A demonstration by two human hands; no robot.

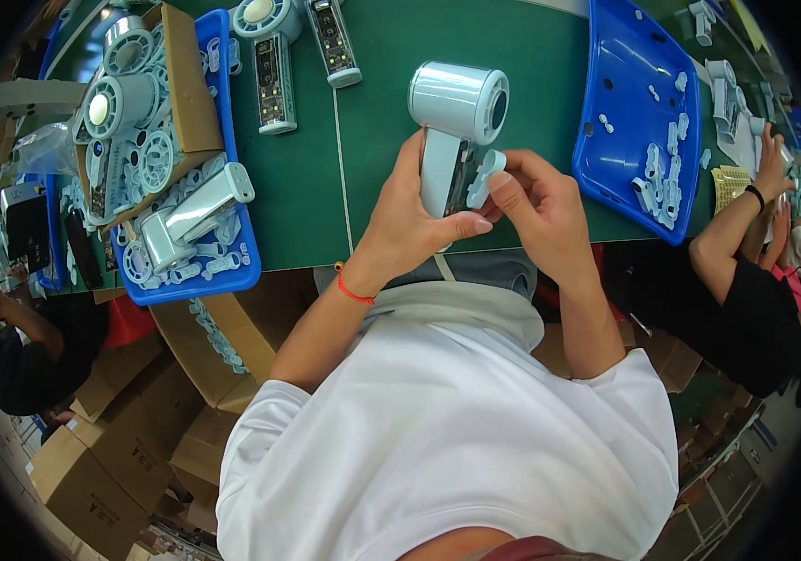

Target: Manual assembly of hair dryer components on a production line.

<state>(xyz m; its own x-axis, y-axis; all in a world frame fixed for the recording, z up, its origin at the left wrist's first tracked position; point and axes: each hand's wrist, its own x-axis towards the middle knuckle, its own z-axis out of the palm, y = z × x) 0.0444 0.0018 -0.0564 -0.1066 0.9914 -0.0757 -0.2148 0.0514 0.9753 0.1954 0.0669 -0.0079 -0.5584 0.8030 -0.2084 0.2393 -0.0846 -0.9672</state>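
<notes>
My left hand [399, 217] is closed around the handle of a pale blue handheld fan [457, 101], whose glossy round head points away from me. Along the right side of its handle a dark opening shows inner parts. Between the thumb and fingers of my right hand [548, 201] is a small light-blue plastic piece [486, 178] with rounded ends. It sits right beside that opening; whether it touches the handle I cannot tell.
At left, a blue tray [249, 271] bears a cardboard box [193, 79] of fan parts. Two handles with exposed circuit boards, one a fan [274, 84], lie behind. Another blue tray [620, 103] at right contains small plastic pieces. People work on both sides; cartons [92, 477] stand lower left.
</notes>
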